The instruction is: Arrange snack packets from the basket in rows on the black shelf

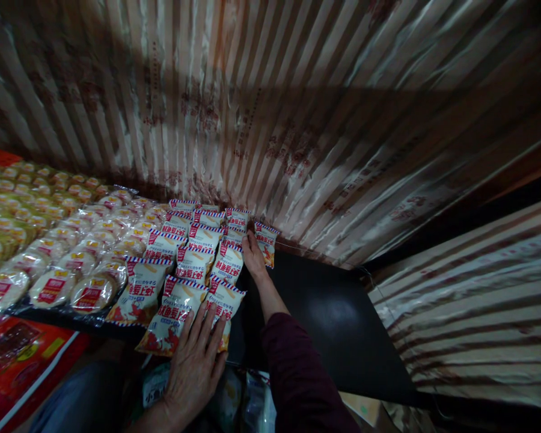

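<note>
Two bags (175, 311) by the shelf's (338, 319) front edge needed light pressure from the flat-fingered left hand (196, 359). Whether the right hand (253, 255) gripped was unclear.

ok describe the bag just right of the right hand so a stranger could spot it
Start at the black table below the striped sheeting, then find the white snack bags with red lettering on it. Follow the right hand to their back right corner, near the sheeting. The bag beside that hand is the rightmost of all, with the hand between it and its neighbours.
</note>
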Motion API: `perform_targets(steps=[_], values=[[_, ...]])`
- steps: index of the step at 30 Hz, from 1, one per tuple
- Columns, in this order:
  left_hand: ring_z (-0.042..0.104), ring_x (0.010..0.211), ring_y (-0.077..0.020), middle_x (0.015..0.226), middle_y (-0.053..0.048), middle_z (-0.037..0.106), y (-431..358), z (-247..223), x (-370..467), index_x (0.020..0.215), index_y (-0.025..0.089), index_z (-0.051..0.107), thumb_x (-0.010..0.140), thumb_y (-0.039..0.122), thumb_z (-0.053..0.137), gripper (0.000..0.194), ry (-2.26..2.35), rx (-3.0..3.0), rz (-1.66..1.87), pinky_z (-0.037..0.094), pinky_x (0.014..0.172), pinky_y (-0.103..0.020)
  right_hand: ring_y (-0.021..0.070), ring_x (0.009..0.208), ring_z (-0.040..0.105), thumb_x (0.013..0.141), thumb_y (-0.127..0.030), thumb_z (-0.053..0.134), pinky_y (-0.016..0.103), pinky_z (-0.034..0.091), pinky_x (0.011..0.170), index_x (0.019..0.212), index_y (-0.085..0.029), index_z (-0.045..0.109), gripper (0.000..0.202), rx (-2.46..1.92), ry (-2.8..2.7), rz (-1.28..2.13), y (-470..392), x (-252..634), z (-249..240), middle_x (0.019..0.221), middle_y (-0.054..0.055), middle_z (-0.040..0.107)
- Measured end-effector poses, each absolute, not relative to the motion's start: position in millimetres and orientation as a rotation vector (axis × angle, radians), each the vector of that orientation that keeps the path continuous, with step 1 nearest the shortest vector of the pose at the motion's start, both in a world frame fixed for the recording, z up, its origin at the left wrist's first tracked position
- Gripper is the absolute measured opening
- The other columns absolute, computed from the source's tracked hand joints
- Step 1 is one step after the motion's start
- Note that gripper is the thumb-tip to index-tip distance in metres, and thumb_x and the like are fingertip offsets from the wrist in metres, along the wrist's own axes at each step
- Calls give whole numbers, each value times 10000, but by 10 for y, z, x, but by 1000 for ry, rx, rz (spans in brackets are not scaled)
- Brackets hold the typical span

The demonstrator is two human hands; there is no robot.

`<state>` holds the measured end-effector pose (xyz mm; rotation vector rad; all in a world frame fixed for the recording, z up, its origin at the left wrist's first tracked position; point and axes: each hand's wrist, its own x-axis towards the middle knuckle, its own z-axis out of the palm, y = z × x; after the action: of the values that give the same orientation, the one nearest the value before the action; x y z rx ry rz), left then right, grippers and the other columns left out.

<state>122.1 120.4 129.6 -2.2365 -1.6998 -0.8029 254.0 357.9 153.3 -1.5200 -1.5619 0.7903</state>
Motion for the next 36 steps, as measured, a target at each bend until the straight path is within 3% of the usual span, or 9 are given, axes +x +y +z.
perform_targets(steps=[12,18,24,36], values=[[255,1392,-285,1456,-94,408,1197,1304,1200,1368,193,438,837,313,522,551,-1696,-2247,-756,152,1136,-454,246,1281,454,865,-605,383,408,308,1095,1286,-224,537,588,-1508,-1541,781,3563,2502,1602,1349,66,537],[266,1388,-285,1433,-98,441,1204,1298,1229,1317,192,497,849,405,515,515,-1726,-2218,-876,149,1142,-458,275,1289,440,892,-575,329,443,289,1095,1277,-170,546,599,-1548,-1570,674,3601,2556,1675,1354,114,524],[272,1386,-286,1444,-99,425,1208,1322,1215,1344,198,470,836,369,535,539,-1699,-2236,-814,139,1141,-451,253,1252,482,877,-616,338,415,319,1081,1255,-245,566,577,-1507,-1593,751,3607,2536,1654,1308,53,572],[253,1394,-298,1474,-116,372,1009,1407,1230,1315,175,491,834,278,521,494,-1576,-2293,-890,153,1151,-460,252,1189,530,908,-518,286,398,359,1045,1238,-114,575,596,-1544,-1556,556,3239,2678,1715,1244,148,602]])
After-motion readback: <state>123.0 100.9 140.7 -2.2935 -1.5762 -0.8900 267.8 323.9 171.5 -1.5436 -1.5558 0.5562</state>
